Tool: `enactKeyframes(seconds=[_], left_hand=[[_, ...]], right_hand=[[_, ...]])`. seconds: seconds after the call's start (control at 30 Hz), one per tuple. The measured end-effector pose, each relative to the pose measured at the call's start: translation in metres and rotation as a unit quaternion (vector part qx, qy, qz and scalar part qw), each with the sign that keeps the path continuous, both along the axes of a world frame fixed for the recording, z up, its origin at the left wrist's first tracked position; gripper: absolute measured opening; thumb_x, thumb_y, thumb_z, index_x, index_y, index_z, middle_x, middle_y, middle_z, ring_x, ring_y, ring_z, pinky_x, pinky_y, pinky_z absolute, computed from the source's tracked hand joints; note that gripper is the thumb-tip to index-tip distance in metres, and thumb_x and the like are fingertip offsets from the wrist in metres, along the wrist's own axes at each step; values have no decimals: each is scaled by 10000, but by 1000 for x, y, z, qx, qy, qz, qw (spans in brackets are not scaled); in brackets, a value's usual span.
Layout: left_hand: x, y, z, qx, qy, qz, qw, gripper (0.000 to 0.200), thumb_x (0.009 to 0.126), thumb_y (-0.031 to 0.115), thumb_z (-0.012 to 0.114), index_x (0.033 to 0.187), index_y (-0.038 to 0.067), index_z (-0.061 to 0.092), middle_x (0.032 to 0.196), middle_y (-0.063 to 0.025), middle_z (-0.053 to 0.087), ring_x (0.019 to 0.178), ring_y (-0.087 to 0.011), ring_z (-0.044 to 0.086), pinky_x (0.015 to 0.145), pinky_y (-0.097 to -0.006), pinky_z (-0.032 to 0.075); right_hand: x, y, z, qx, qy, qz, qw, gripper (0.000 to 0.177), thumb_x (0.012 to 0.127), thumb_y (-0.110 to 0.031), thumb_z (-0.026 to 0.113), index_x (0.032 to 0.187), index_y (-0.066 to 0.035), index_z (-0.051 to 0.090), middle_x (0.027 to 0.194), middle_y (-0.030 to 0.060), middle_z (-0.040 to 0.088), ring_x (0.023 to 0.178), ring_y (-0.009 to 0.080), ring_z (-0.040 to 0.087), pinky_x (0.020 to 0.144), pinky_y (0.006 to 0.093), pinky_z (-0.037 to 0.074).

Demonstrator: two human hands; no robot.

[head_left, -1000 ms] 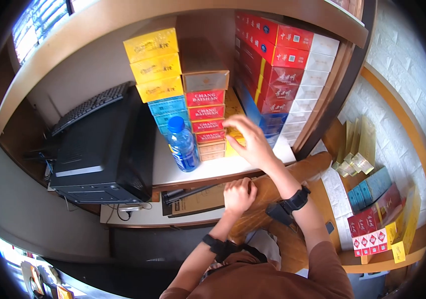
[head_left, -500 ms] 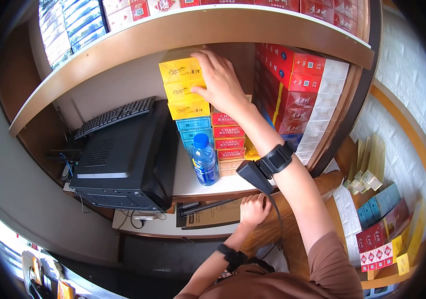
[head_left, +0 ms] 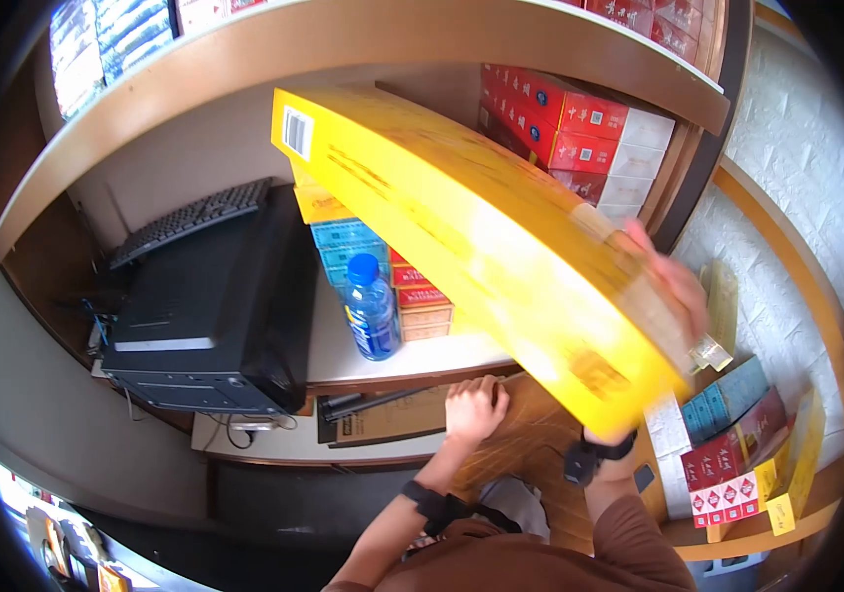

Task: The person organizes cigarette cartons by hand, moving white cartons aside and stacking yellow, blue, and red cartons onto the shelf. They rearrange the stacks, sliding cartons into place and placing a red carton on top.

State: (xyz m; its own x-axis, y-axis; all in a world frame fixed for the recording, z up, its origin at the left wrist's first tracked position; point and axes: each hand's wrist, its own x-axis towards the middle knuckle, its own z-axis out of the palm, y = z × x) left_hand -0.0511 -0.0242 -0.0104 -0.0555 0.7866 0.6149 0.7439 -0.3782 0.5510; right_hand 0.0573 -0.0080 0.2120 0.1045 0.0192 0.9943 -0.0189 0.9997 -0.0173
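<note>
My right hand (head_left: 677, 291), blurred by motion, is closed round the near right end of a long yellow cigarette carton (head_left: 442, 212). The carton slants across the shelf opening, its barcode end at the upper left. Behind it, a yellow carton (head_left: 321, 205) lies on light-blue cartons (head_left: 348, 237), with red cartons (head_left: 420, 294) alongside, partly hidden. Lower down, my left hand (head_left: 476, 407) has its fingers curled at the front edge of the white shelf (head_left: 392, 367). A blue-capped bottle (head_left: 373, 316) stands upright before the stacks.
A black computer case (head_left: 210, 306) with a keyboard (head_left: 190, 222) on top fills the left of the shelf. Red and white cartons (head_left: 590, 153) are stacked at the right. Overhead runs a curved shelf edge (head_left: 343, 44). More cartons (head_left: 728, 464) lie at the lower right.
My right hand has lifted a yellow carton off the stack and swung it right and toward me. My left hand stays at the shelf edge. The view has shifted slightly.
</note>
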Motion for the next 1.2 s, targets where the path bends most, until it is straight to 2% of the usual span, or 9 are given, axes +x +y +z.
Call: enactKeyframes(seconds=[0.13,0.23,0.37,0.4,0.43,0.57,1.0,1.1,1.2], left_hand=[[-1,-4,9,66,-86,-12,994,160,776,196,547,702,59,582,646,-113,613,608,-279,604,629,-387,471],[-3,-4,6,25,-89,-38,995,180,790,197,541,699,48,580,639,-120,605,597,-291,594,637,-394,462],[-4,-1,3,7,35,-11,999,176,785,197,546,695,51,585,626,-119,601,589,-279,597,624,-378,468],[-4,-2,4,-4,36,-11,999,166,781,197,549,714,54,600,630,-118,606,602,-273,605,629,-374,474],[-4,-2,6,-8,36,-2,999,163,779,197,550,729,55,610,635,-117,610,611,-269,610,635,-373,477],[-2,-1,4,-2,14,3,1000,157,779,195,562,758,53,626,637,-116,615,618,-262,612,642,-372,477],[-2,0,3,7,10,-6,1000,181,782,213,579,741,40,610,622,-118,593,606,-269,596,633,-384,466],[-4,-1,5,9,26,-5,1000,179,785,212,567,732,45,606,614,-115,593,602,-263,599,633,-379,470],[-6,-2,7,8,50,-9,999,163,786,194,552,725,51,604,602,-113,597,591,-260,604,631,-370,477]], right_hand=[[65,-39,-39,-9,26,-99,995,424,807,-48,580,1186,-6,394,1111,154,451,1064,330,524,899,438,478],[98,-71,-56,10,0,-210,978,404,829,-84,574,1174,-3,379,1069,152,438,1018,352,537,859,458,500],[119,-96,-71,-4,-75,-318,945,388,858,-132,566,1158,2,360,1013,149,420,957,381,556,806,485,531],[119,-97,-77,-20,-100,-319,942,386,865,-144,565,1154,3,355,999,148,415,941,389,560,793,492,538],[117,-95,-84,-76,-112,-259,956,467,816,-115,636,1174,2,360,1045,155,412,980,395,550,822,485,522],[98,-72,-87,-109,-156,-230,954,572,716,-123,751,1148,-1,397,1106,165,414,1044,417,528,892,486,472],[85,-68,-81,-150,-169,-195,955,525,701,-8,722,1132,11,421,1109,161,441,1055,383,536,899,460,467],[82,-64,-79,-148,-231,-266,924,537,707,-57,723,1151,24,430,1099,148,455,1068,372,524,907,465,447],[61,-64,-65,-146,-266,-295,906,473,686,8,689,1106,26,473,1087,158,495,1059,341,535,905,430,449]])
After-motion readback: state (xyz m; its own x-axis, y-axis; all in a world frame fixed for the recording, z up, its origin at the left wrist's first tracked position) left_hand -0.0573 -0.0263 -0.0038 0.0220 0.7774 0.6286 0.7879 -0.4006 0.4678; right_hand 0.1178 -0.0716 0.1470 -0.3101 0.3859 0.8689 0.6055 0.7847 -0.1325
